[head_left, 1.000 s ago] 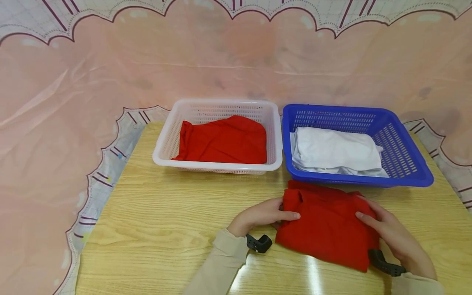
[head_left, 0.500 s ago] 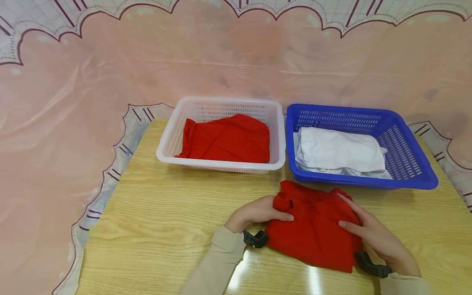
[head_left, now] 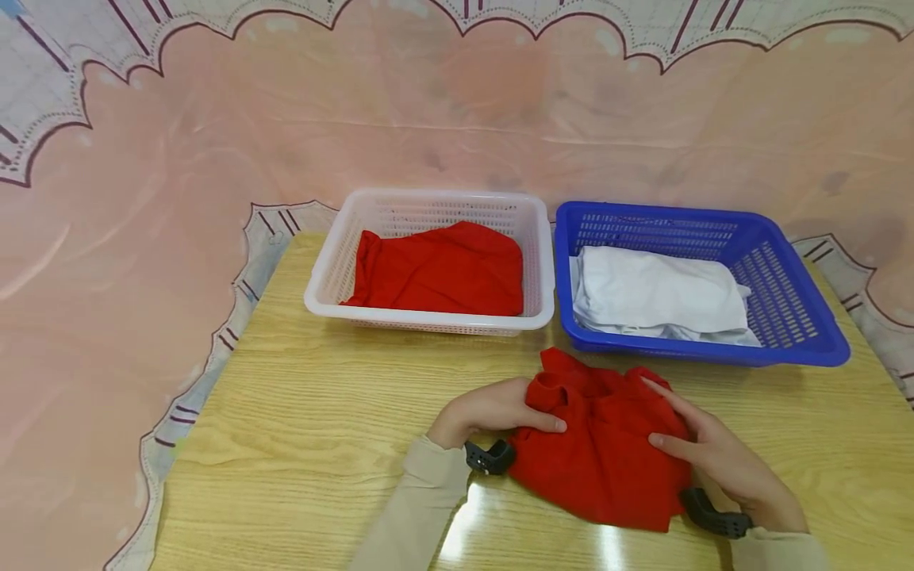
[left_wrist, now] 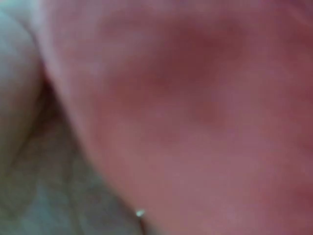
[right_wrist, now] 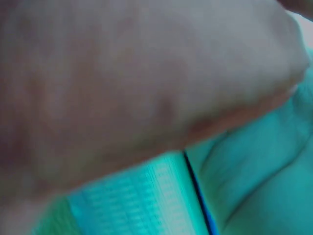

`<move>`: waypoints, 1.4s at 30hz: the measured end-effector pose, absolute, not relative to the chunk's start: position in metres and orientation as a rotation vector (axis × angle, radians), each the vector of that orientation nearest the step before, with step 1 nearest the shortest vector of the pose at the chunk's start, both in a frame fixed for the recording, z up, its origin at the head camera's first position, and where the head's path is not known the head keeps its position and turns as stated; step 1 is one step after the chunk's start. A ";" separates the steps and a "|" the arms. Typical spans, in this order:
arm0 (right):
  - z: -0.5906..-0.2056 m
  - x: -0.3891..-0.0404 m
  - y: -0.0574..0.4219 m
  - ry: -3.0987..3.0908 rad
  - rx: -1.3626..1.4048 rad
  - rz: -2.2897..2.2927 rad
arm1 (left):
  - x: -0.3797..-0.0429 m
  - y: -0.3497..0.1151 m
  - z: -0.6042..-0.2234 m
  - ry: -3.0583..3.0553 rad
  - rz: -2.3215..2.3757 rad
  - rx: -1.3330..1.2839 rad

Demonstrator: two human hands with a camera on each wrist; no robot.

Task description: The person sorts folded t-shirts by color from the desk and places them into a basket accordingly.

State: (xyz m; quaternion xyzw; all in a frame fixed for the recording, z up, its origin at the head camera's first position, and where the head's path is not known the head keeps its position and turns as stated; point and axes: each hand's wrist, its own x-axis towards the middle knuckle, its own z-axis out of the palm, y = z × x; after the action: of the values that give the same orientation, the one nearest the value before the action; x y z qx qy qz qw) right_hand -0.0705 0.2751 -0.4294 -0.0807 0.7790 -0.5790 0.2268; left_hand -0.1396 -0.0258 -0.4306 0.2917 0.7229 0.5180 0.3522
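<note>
A red folded garment lies bunched on the wooden table in front of the blue basket, held at both sides. My left hand grips its left edge, thumb on top and fingers hidden in or beneath the cloth. On the opposite side my right hand holds it between a thumb laid on top and fingers along the far right edge. Creases run between the two hands, and a rolled edge stands up near the left thumb. The cloth fills most of the left wrist view, very blurred. The right wrist view is blurred too.
A white basket holding red folded cloth stands at the back. Beside it, close behind the garment, is a blue basket with folded white cloth. The wooden table extends left; a patterned pink curtain hangs behind.
Both hands have shifted left with the red garment, the right hand farther, so they are closer together. The cloth has bunched up between them. The view has moved slightly; the baskets stay put.
</note>
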 end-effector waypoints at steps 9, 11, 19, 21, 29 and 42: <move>-0.425 -0.068 0.275 2.036 -0.267 -1.717 | -0.142 -0.036 -0.421 1.841 1.388 0.858; -0.423 -0.067 0.274 2.016 -0.263 -1.746 | -0.143 -0.037 -0.420 1.845 1.396 0.869; -0.421 -0.065 0.273 1.990 -0.339 -1.881 | -0.143 -0.045 -0.414 1.847 1.490 0.794; -0.421 -0.064 0.273 1.963 -0.356 -1.922 | -0.142 -0.045 -0.413 1.829 1.518 0.777; -0.413 -0.060 0.276 2.034 -0.325 -1.924 | -0.141 -0.046 -0.404 1.851 1.570 0.770; -0.408 -0.058 0.265 1.654 -0.463 -2.396 | -0.138 -0.047 -0.389 1.701 1.889 0.779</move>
State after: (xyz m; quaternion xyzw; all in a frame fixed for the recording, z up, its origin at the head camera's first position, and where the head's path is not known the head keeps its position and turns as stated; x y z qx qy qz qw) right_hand -0.0585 0.2650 -0.4085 -0.1564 0.5585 -0.8089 0.0965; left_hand -0.1382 -0.0472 -0.3895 0.2846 0.6212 0.6899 0.2390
